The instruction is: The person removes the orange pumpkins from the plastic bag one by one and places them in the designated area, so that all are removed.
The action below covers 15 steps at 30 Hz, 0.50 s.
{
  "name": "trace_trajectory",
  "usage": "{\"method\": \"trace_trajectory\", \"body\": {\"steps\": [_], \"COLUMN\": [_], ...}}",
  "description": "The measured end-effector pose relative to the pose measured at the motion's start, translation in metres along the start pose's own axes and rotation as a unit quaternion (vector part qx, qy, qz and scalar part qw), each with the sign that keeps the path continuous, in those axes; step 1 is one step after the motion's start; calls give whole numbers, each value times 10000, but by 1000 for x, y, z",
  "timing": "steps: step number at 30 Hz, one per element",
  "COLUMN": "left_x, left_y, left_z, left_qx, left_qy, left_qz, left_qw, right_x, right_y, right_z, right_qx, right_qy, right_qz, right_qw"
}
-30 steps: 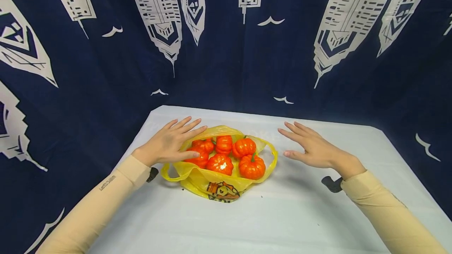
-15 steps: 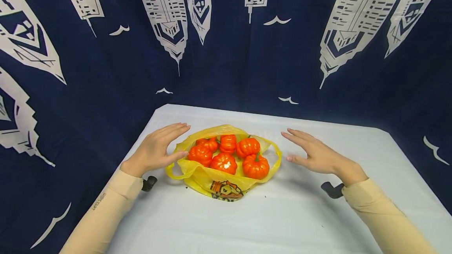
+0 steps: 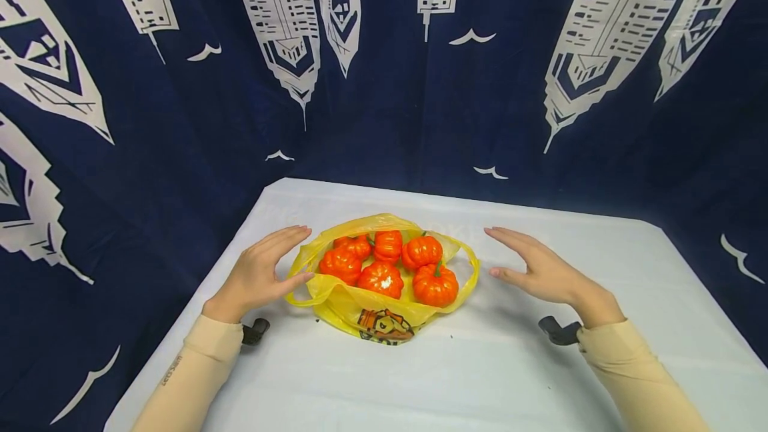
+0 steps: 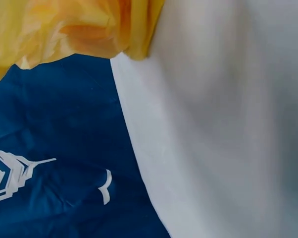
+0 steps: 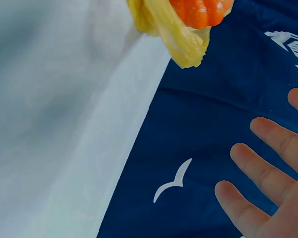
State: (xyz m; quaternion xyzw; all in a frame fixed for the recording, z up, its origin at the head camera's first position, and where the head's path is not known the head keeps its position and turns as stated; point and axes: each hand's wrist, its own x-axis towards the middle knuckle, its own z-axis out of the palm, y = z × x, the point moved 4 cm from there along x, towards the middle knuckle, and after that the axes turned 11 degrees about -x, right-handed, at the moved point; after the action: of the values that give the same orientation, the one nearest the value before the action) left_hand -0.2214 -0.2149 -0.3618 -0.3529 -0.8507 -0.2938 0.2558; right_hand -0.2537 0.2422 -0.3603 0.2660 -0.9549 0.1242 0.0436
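Note:
A yellow plastic bag [image 3: 354,315] with a printed cartoon figure lies open-mouthed on the table. Inside it are several small orange pumpkins [image 3: 435,285], glossy and ribbed. My left hand [image 3: 255,279] hovers beside the bag's left end, fingers extended and thumb toward the handle, holding nothing. Opposite it, apart from the bag's right handle, my right hand [image 3: 549,273] is held in the air with straight fingers and nothing in it. The right wrist view shows spread fingers [image 5: 260,168] well away from the bag. In the left wrist view the hand is out of sight.
The white-covered table [image 3: 420,385] extends on all sides of the bag. A dark blue curtain [image 3: 384,132] with white building and bird prints hangs behind it. Black wrist-worn devices [image 3: 559,331] jut out below both sleeves.
My left hand has drawn back from over the bag's left edge, leftward and toward me. My right hand has dropped slightly. The head view has shifted a little; bag and pumpkins look unchanged.

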Motion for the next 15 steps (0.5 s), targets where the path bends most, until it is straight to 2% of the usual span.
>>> {"method": "trace_trajectory", "body": {"steps": [7,15], "left_x": [-10,-20], "left_y": [-1,-2], "left_z": [11,19], "left_qx": [-217,-261], "left_qy": [91,173], "left_qz": [-175,-272], "left_qw": [9996,9991], "right_x": [-1,-3], "right_y": [-2,-4], "right_z": [6,11], "right_qx": [263,531], "right_qy": [154,241], "right_qz": [56,187], "right_qw": [9995,9981]}}
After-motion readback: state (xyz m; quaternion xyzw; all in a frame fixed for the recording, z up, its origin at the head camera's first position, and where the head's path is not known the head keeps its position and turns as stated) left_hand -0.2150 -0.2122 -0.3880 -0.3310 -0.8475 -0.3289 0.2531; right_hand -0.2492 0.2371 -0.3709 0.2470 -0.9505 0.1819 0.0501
